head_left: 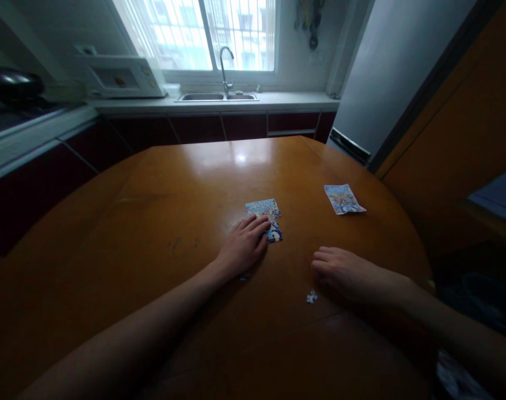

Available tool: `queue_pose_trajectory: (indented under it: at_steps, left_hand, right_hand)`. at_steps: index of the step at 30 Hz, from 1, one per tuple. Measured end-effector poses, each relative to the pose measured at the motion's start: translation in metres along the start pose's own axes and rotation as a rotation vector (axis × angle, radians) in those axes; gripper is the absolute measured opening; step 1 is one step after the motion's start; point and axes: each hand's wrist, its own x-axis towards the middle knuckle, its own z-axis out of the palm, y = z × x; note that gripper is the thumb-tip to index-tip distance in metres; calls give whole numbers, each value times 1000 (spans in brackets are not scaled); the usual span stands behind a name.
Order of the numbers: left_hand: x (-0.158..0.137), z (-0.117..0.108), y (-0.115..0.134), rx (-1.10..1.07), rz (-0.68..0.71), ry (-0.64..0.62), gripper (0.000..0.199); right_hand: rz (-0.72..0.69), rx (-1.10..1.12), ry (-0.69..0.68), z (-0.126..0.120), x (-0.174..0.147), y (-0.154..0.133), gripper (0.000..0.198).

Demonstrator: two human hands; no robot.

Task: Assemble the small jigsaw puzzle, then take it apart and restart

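Note:
A partly joined jigsaw puzzle (263,207) with a light blue top and a dark blue lower corner lies on the wooden table. My left hand (244,244) rests flat across its left and lower part, fingers stretched out, hiding some of it. To the right of the puzzle, my right hand (337,268) is on the table with its fingers curled in; whatever they hold, if anything, is hidden. Loose puzzle pieces (312,296) lie just below that hand. Another small piece (244,276) sits beside my left wrist.
A creased sheet with a colourful picture (343,199) lies at the right of the round-ended table (186,194). Beyond the table are a counter with a sink (203,97), a tap (223,64) and a microwave (119,78). A fridge (397,66) stands at the right.

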Motion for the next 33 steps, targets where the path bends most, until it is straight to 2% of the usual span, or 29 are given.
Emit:
queue_pose_trajectory:
  at_steps: [7,12,14,17,19,22,24,27,30,33]
  left_hand:
    - [0,-1,2,4,-5,0,43]
    - [0,-3,4,9,-9,-13,44]
    - [0,-3,4,18,-9,-12,44]
    - [0,-2,4,23,-10,-10,44]
    - [0,-2,4,22,-8,-8,43]
    - [0,-3,4,19,1,-5,43]
    - [0,-4,5,14,2,-3,43]
    - [-1,-4,5,10,-10,-5,42]
    - [-2,-4,5,7,-15,-12,42]
    - [-2,-4,6,7,-16,-14,43]
  right_hand:
    - [8,60,-29,1,1,3,15]
    - [-45,136,-6,-4,2,1,17]
    - [-63,224,81,-9,8,4,16]
    - [-50,347,360,-12,30,20,12]
    - [-6,431,536,-10,50,36,19]
    - [128,649,699,-3,85,63,22]
    - [231,821,745,2,106,75,26]
    - [263,933,755,9,127,83,31]
    - [228,881,755,14,135,84,30]
    - [159,678,714,17,133,83,22]
